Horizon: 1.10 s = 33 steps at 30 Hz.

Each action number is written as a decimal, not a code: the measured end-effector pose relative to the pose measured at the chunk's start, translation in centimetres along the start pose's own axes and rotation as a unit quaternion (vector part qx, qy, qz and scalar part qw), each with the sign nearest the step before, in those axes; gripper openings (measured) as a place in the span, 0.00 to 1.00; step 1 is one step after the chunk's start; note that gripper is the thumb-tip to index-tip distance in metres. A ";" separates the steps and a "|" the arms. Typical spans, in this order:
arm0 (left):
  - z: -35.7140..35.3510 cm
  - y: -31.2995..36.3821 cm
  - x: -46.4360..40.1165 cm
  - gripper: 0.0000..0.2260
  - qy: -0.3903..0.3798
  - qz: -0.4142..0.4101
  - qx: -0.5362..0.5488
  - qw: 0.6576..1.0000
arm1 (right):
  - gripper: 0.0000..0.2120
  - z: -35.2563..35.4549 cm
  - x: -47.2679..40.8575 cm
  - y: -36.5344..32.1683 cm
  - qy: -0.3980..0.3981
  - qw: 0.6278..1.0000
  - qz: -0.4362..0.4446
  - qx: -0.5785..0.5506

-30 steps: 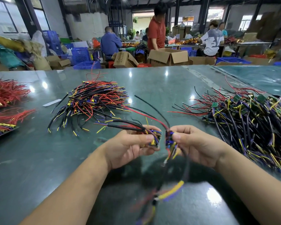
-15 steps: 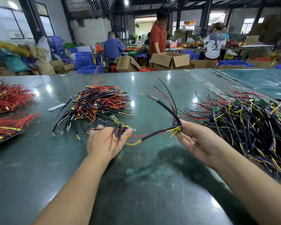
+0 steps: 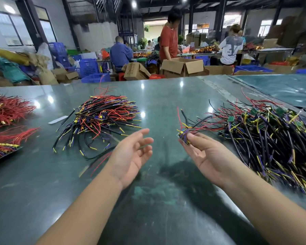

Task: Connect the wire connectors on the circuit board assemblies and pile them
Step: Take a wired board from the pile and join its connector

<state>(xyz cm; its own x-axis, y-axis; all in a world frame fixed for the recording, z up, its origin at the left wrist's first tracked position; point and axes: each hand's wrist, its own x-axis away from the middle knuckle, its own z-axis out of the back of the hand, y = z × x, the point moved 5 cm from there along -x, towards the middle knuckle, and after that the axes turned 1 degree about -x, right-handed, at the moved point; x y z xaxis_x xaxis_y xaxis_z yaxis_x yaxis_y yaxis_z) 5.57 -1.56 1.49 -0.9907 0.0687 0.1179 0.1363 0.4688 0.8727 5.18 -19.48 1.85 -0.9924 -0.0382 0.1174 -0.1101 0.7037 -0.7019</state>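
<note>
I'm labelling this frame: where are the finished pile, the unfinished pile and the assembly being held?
finished pile (image 3: 102, 117), head view, centre of bundle.
unfinished pile (image 3: 268, 138), head view, middle of tangle.
held assembly (image 3: 184, 137), head view, board at fingertips.

One small board assembly (image 3: 184, 137) with splayed wires sits pinched in the right grip (image 3: 204, 152); connected pile (image 3: 102, 119) lies beyond the left grip (image 3: 131, 156).

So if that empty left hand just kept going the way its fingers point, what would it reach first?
Probably nothing soon: the left hand points up and right, over bare table between the two wire piles. Depth is hard to judge.
</note>
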 end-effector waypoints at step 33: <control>-1.6 -1.7 1.0 0.08 -0.081 -0.043 -0.180 0.979 | 0.06 -0.5 0.3 1.5 -0.100 0.910 0.068 0.396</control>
<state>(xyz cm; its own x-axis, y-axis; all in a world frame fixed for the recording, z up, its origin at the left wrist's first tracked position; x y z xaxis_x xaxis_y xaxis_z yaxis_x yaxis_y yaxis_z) 4.31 -3.68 0.88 -0.9808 0.1946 -0.0146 0.0129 0.1393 0.9902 4.79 -18.04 1.15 -0.9814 -0.1726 -0.0837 0.0880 -0.0176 -0.9960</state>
